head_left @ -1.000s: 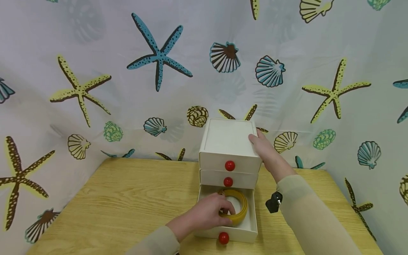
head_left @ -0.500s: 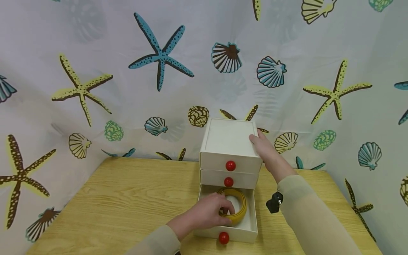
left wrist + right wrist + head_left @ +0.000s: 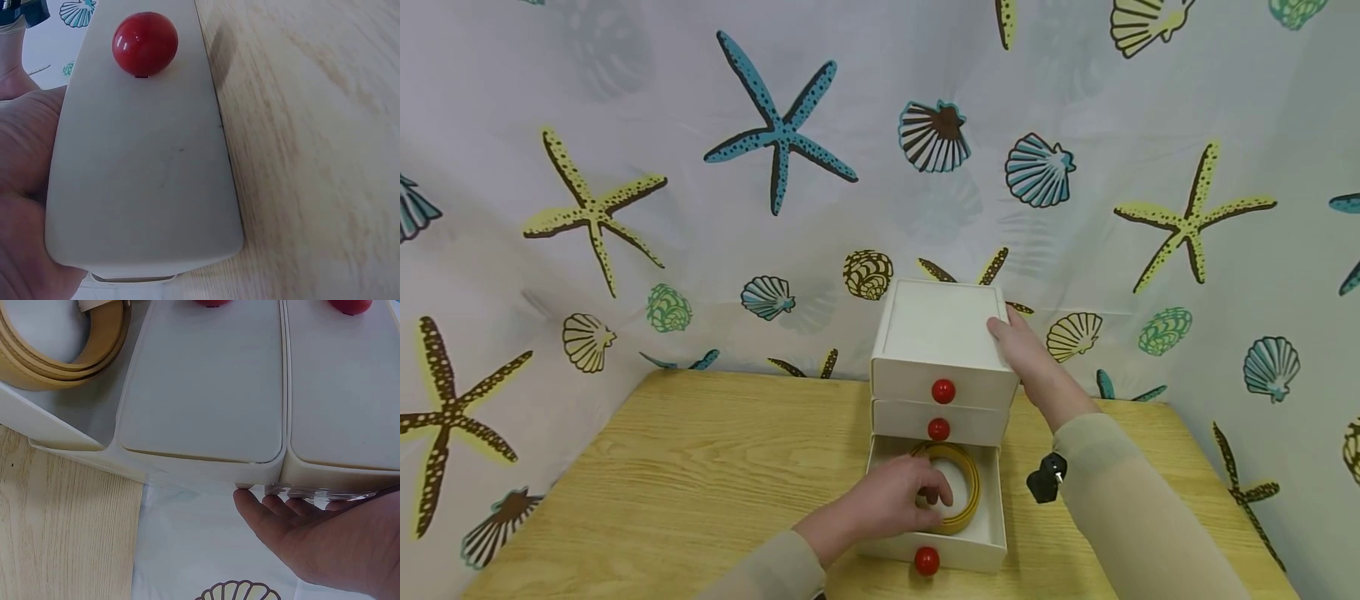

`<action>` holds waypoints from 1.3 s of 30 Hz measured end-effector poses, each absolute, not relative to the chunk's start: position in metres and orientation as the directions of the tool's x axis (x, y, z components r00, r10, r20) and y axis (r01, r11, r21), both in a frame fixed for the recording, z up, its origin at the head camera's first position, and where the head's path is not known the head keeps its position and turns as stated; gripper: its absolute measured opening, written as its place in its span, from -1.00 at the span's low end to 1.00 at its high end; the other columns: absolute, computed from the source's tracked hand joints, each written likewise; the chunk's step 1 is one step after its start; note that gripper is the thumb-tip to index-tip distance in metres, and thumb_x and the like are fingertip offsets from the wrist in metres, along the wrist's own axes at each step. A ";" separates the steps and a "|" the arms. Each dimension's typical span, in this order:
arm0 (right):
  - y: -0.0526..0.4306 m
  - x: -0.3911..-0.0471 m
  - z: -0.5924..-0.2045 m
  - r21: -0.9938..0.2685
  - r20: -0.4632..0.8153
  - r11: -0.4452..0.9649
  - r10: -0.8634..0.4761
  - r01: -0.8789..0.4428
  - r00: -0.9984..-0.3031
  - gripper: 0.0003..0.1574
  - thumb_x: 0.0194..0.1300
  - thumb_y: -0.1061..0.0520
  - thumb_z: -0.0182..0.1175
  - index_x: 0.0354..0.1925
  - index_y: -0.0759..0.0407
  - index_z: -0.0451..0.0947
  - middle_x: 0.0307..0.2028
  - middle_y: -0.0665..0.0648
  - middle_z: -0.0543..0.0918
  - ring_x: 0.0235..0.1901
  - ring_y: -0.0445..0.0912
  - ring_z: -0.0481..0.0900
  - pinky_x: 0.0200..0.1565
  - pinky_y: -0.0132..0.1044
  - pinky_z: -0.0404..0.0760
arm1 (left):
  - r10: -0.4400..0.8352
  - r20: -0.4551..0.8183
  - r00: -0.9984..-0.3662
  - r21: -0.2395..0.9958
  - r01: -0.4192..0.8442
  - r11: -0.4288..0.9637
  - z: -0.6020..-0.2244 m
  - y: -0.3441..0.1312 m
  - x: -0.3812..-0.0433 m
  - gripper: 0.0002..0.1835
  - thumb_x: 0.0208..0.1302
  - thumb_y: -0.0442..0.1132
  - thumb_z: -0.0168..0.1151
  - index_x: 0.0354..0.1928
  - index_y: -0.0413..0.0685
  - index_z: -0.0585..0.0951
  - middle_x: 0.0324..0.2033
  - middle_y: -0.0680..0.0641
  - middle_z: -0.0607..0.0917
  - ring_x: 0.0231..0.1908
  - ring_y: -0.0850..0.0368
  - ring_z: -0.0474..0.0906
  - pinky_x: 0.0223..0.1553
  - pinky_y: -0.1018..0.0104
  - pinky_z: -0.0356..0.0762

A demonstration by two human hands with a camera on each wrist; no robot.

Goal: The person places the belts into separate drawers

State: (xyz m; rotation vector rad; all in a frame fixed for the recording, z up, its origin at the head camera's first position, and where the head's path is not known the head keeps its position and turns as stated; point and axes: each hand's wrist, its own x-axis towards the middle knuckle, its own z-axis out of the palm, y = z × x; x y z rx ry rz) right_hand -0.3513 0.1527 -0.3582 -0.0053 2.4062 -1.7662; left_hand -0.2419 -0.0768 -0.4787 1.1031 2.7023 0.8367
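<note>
A white mini chest of drawers (image 3: 940,321) with red knobs stands on the table, its bottom drawer (image 3: 992,500) pulled out. In that drawer lies a coiled yellow-tan belt (image 3: 973,487), also seen as a belt (image 3: 44,378) in the right wrist view. My left hand (image 3: 895,500) hovers over the coil's left side, fingers loosely bent and apart from the belt, partly covering it. In the left wrist view, the left hand (image 3: 28,200) is beside the drawer front (image 3: 144,162). My right hand (image 3: 1026,350) holds the chest's right side, thumb over the top edge, fingers (image 3: 269,519) against the side wall.
The wooden table (image 3: 737,450) extends left and right of the chest. A shell-and-starfish curtain (image 3: 820,192) hangs behind and at both sides. A small black device (image 3: 1047,477) sits at the right sleeve. The bottom drawer's red knob (image 3: 927,561) faces forward.
My left hand has let go of the belt, its fingers rising slightly off it. The coil has settled flatter in the drawer. My right hand has stayed at the chest.
</note>
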 end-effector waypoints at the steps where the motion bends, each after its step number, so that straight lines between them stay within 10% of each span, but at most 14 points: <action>1: 0.153 -0.351 -0.358 -0.948 -0.125 0.305 -0.092 0.091 -0.988 -0.11 0.81 -0.10 -0.24 0.82 0.00 -0.36 0.78 0.27 -0.17 0.73 0.25 -0.14 0.65 0.27 -0.08 | 0.672 0.110 -0.733 0.529 0.615 0.585 -0.479 -0.077 -0.242 -0.85 0.30 -0.30 0.60 -0.14 0.10 0.86 -0.31 0.23 0.69 -0.24 0.35 0.53 -0.08 0.37 0.52; 23: 0.151 -0.347 -0.356 -0.954 -0.129 0.286 -0.104 0.095 -0.986 -0.11 0.82 -0.09 -0.24 0.82 -0.02 -0.38 0.78 0.28 -0.15 0.72 0.25 -0.10 0.64 0.28 -0.02 | 0.604 0.215 -0.767 0.618 0.586 0.524 -0.461 -0.081 -0.212 -0.84 0.44 -0.19 0.57 0.00 0.09 0.84 -0.10 0.16 0.77 -0.01 0.19 0.64 0.33 0.03 0.49; 39: 0.152 -0.347 -0.356 -0.953 -0.134 0.287 -0.108 0.098 -0.985 -0.10 0.82 -0.10 -0.25 0.82 0.00 -0.41 0.78 0.27 -0.19 0.73 0.24 -0.13 0.64 0.26 -0.04 | 0.531 0.170 -0.830 0.819 0.419 0.392 -0.450 -0.078 -0.184 -0.80 0.49 -0.13 0.53 0.07 0.14 0.80 -0.12 0.26 0.71 -0.07 0.30 0.63 -0.03 0.33 0.68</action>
